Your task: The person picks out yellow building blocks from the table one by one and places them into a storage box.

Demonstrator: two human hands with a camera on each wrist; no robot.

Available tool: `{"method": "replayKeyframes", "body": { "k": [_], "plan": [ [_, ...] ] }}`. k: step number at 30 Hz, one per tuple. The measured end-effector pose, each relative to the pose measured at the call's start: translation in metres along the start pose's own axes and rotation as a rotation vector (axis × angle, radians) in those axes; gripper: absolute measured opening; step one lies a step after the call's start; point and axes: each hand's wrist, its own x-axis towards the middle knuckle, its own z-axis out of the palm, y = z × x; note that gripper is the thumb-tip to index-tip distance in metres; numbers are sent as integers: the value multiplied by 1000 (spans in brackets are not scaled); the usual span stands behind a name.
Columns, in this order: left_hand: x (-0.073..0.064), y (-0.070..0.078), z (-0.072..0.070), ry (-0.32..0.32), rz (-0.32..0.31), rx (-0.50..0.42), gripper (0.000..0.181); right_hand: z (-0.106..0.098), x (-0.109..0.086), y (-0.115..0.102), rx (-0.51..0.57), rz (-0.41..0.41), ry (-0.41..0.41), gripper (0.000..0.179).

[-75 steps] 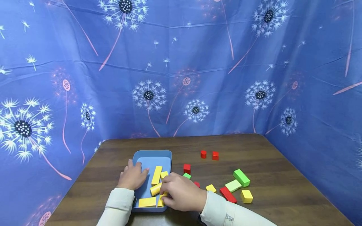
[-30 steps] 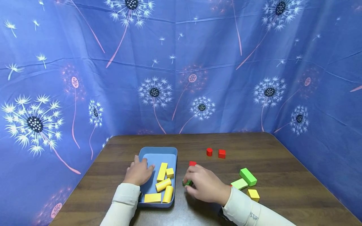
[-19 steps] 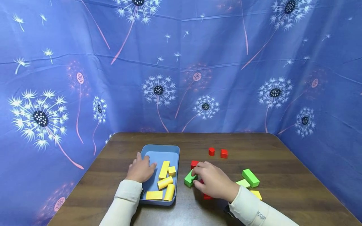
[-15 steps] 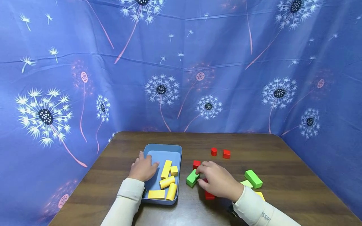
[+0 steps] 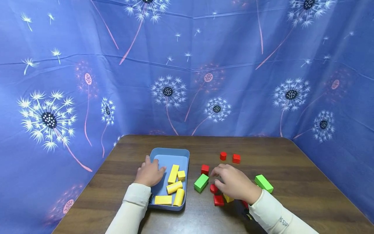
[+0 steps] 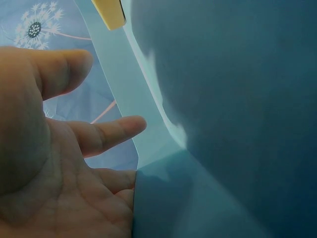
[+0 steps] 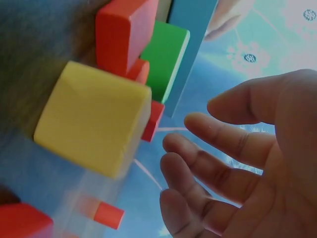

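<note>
My left hand rests at the left rim of a blue tray, fingers spread and holding nothing. Inside the tray lie several yellow blocks, among them a yellow cylinder and a flat yellow block. My right hand hovers over the loose blocks right of the tray, its fingers relaxed and apart with nothing between them. Below it, partly hidden, is a yellow block, which looms large in the right wrist view beside the bent fingers. A red block and a red cylinder lie just left of it.
Between tray and right hand lie a green block and a red cube. Farther back are a small red cylinder and another red cube. Another green block lies right of the hand. A blue dandelion-print cloth hangs behind the table.
My right hand has left a yellow cylinder in the tray, moved right past the green block, and now hovers over the yellow block. My left hand stays at the tray; the head view has shifted.
</note>
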Motion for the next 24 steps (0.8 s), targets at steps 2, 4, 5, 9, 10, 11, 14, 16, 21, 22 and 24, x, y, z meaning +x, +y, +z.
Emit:
{"method": "replayKeyframes", "body": {
  "k": [2,4,5,9,10,11,14,16,21,22,24],
  "plan": [
    [0,-1,0,-2,-1,-2,64,-3,0,2,1,11,-4,18],
    [0,-1,0,-7,-2,-7,65,-6,-1,4,-3,21,-16,18],
    [0,-1,0,-8,0,-8,65,-8,-2,4,-6,24,-22,17],
    [0,-1,0,-17,-2,-9,65,-14,-5,7,-13,30,-76,16],
    [-1,0,0,-19,-4,-7,65,-15,-6,8,-19,30,-94,18],
    [-1,0,0,-18,-5,-7,65,-16,-8,9,-25,28,-114,21],
    [-1,0,0,-18,-7,-3,64,-19,-12,11,-44,10,-164,32],
    [-1,1,0,-17,-8,-4,64,-20,-14,12,-50,-8,-192,38],
    [-1,2,-1,-13,-7,-14,65,-21,-16,14,-30,-40,-246,47],
    [-1,2,-2,-13,-7,-17,65,-21,-17,14,-26,-42,-252,48],
    [-1,1,-2,-12,-8,-21,67,-20,-17,15,-22,-48,-258,49]
  ]
}}
